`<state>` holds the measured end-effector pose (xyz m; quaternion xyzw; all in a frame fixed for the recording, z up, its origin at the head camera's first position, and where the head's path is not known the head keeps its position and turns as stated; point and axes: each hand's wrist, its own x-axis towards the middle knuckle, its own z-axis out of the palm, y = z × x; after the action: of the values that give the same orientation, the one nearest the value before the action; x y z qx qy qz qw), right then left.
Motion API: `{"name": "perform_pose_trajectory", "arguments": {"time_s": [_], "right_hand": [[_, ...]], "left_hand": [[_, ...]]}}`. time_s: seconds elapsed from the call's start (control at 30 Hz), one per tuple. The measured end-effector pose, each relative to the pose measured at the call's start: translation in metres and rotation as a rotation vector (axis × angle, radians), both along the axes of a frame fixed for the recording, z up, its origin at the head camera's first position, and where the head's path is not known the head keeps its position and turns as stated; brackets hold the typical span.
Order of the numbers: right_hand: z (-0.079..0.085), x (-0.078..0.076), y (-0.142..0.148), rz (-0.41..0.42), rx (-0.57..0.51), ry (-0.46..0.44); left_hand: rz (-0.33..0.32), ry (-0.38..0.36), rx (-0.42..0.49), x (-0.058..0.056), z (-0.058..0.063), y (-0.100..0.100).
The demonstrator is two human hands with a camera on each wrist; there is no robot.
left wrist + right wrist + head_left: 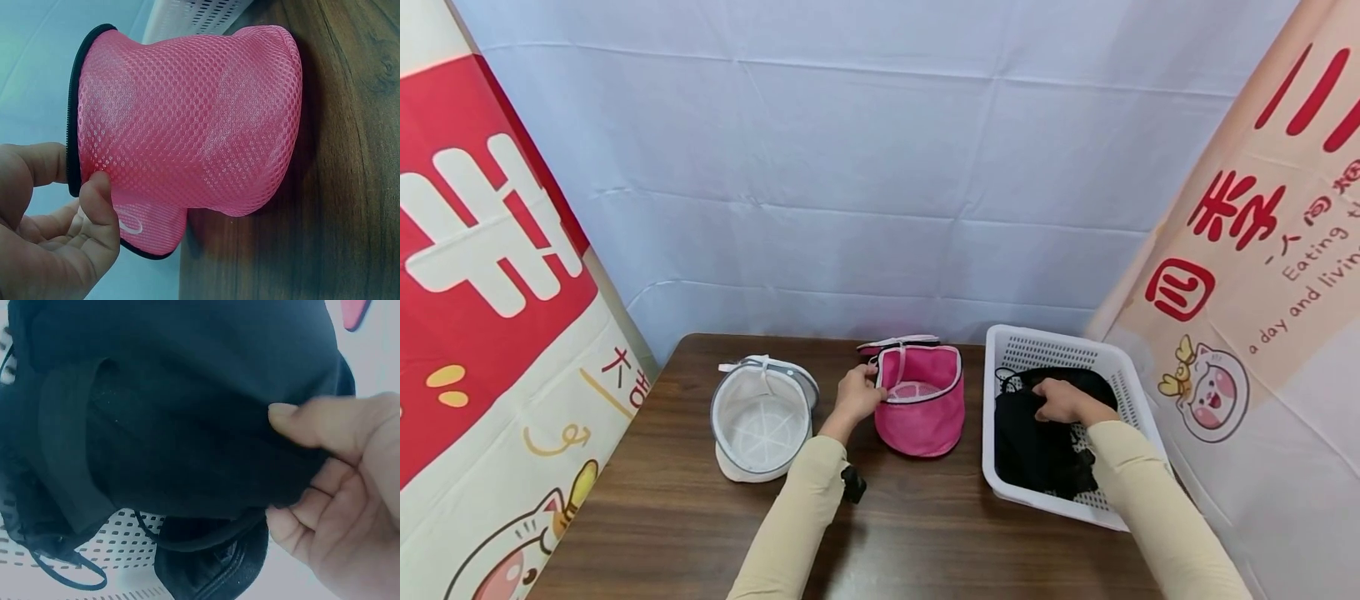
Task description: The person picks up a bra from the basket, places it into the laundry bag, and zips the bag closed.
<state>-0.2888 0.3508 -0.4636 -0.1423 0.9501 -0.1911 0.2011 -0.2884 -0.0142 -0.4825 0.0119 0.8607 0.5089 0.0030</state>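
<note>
Near the middle of the table, my left hand [857, 396] pinches the rim of a pink mesh laundry bag [921, 429]. The bag stands upright with its zippered lid [153, 231] folded back. Thumb and fingers grip the black zipper edge [74, 112] in the left wrist view. To the right, my right hand [1063, 402] is over a white plastic basket [990, 417] and holds a piece of black clothing [187, 437] between thumb and fingers. More black items with thin straps [197, 544] lie below it; their exact kinds are hard to tell.
A white mesh laundry bag [763, 433] stands uncovered on the left of the brown wooden table [662, 517]. Behind the table hangs a pale cloth [850, 208]. Printed curtains [1232, 275] close in both sides, the right one close to the basket.
</note>
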Motion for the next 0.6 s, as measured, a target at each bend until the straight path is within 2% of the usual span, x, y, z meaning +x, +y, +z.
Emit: {"name": "perform_pose_trajectory", "arguments": {"time_s": [0.23, 0.33, 0.47, 0.6], "right_hand": [[-0.005, 0.002, -0.013, -0.053, 0.008, -0.121], [-0.007, 0.003, -0.018, -0.051, 0.01, -0.157], [-0.006, 0.002, -0.024, 0.047, 0.072, -0.069], [-0.008, 0.0, -0.031, 0.072, 0.176, 0.042]], "left_hand": [[-0.003, 0.002, 0.0, -0.001, -0.001, -0.001], [-0.002, 0.006, -0.001, -0.002, -0.003, -0.001], [-0.004, 0.005, -0.001, -0.003, -0.004, 0.0], [-0.004, 0.0, 0.002, -0.003, -0.004, 0.0]]}}
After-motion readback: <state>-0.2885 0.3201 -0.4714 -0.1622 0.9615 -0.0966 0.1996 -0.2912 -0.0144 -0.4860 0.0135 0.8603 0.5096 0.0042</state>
